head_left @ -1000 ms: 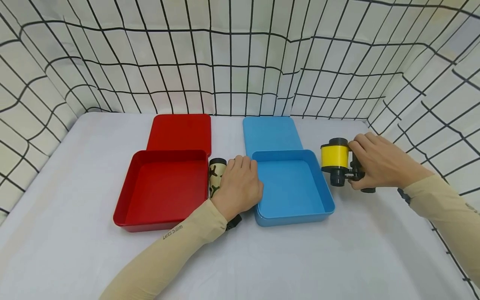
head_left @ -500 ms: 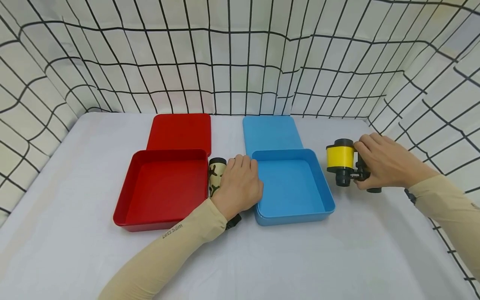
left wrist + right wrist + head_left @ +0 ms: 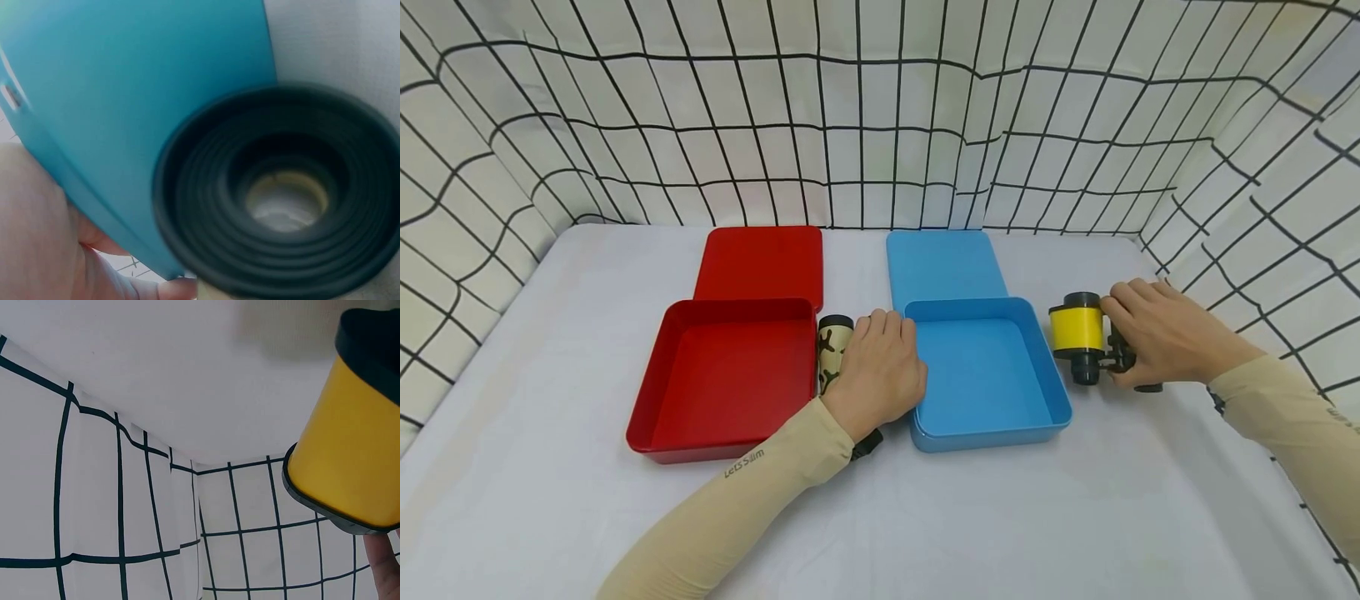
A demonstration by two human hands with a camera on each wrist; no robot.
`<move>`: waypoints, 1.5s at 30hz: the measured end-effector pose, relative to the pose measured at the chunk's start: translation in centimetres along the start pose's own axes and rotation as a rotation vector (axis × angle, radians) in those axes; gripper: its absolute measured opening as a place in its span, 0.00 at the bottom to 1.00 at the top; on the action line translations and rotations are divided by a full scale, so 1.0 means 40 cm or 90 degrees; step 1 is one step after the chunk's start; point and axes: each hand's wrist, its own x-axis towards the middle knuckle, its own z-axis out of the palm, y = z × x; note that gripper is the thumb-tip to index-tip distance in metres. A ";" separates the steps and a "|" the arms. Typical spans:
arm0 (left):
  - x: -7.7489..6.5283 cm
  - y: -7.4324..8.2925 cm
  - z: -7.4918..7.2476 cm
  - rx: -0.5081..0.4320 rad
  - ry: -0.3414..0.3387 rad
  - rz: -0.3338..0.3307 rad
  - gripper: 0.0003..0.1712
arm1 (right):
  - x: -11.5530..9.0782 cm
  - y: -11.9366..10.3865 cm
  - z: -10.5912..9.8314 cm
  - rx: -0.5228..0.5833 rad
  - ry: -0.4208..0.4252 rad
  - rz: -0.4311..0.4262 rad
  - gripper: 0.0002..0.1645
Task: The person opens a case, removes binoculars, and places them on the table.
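Observation:
My left hand (image 3: 880, 367) grips camouflage-patterned binoculars (image 3: 831, 354) standing between the red box (image 3: 737, 375) and the blue box (image 3: 985, 367). Only one barrel and a black end show past the hand and sleeve. In the left wrist view, their round black eyecup (image 3: 200, 194) fills the lower right, with the blue wall behind it. Right of the blue box, my right hand (image 3: 1172, 333) holds yellow and black binoculars (image 3: 1077, 327) by the far barrel, which its fingers mostly hide. The yellow barrel (image 3: 350, 444) appears close over the white cloth in the right wrist view.
A red lid (image 3: 763, 262) lies behind the red box and a light blue lid (image 3: 947, 262) behind the blue one. Both boxes have nothing in them. White walls with a black grid (image 3: 861, 129) enclose the white-covered table (image 3: 1045, 517) at the back and sides.
My right hand has carried the yellow binoculars a little to the right, then slightly down in the head view. The left hand, its binoculars and both boxes have stayed where they were.

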 end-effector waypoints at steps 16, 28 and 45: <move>0.001 -0.003 0.001 0.008 0.006 0.002 0.12 | 0.006 -0.008 0.023 -0.009 -0.025 -0.020 0.51; 0.004 -0.003 0.003 0.011 0.005 0.003 0.12 | 0.020 -0.013 0.030 -0.005 -0.030 -0.019 0.51; 0.002 0.001 0.005 0.007 0.025 0.004 0.11 | 0.032 -0.016 0.045 0.017 -0.043 -0.015 0.51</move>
